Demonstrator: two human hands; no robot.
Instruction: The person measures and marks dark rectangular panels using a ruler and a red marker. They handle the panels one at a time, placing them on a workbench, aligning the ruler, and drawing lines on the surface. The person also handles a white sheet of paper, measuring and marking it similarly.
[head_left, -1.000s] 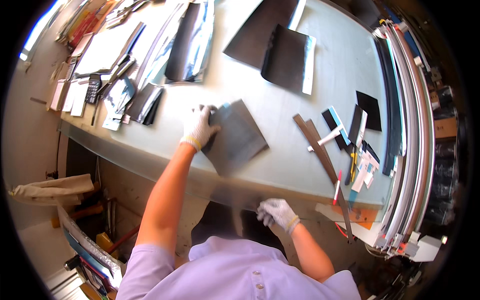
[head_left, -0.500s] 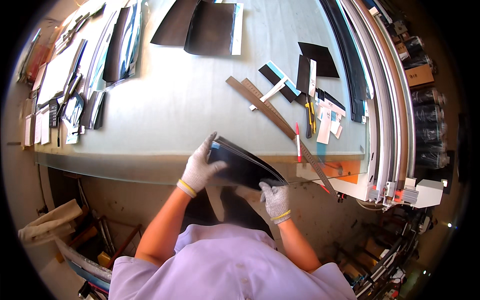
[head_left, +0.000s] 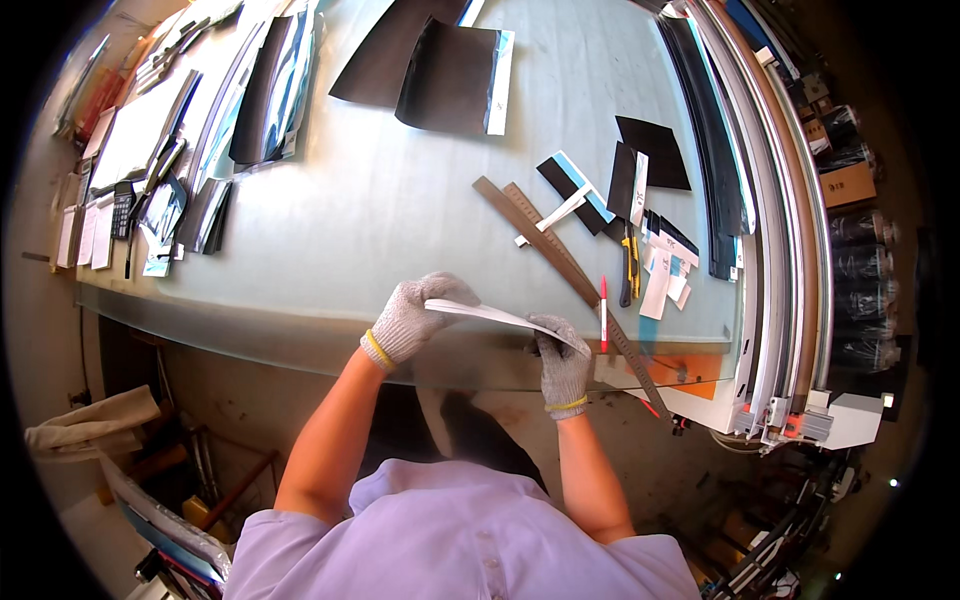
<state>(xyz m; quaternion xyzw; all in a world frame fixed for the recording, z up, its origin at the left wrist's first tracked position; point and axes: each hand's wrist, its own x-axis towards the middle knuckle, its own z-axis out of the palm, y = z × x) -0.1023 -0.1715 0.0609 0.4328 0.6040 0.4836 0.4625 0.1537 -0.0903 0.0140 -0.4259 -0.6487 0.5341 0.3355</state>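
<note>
Both my hands wear grey knitted gloves with yellow cuffs. Between them, above the near edge of the glass-topped table (head_left: pixel 300 250), is a thin stack of film sheets (head_left: pixel 487 314), seen nearly edge-on as a slightly curved white strip. My left hand (head_left: pixel 415 312) grips its left end, fingers folded over the far side. At the other end my right hand (head_left: pixel 563 366) has its fingers closed round the stack. A red-capped marker (head_left: pixel 604 315) and a long metal ruler (head_left: pixel 545 248) lie to the right of my hands.
A yellow-and-black utility knife (head_left: pixel 629 265) lies beside white offcuts (head_left: pixel 657 284) and dark film pieces (head_left: pixel 655 150). Larger dark sheets (head_left: pixel 448 80) rest at the far side. More film strips (head_left: pixel 265 95) and a calculator (head_left: pixel 122 210) are at left. A long metal rail (head_left: pixel 795 200) borders the right.
The film stack has been raised and tilted from showing its dark face to showing its pale edge. Both hands have turned with it; the view has shifted slightly.
</note>
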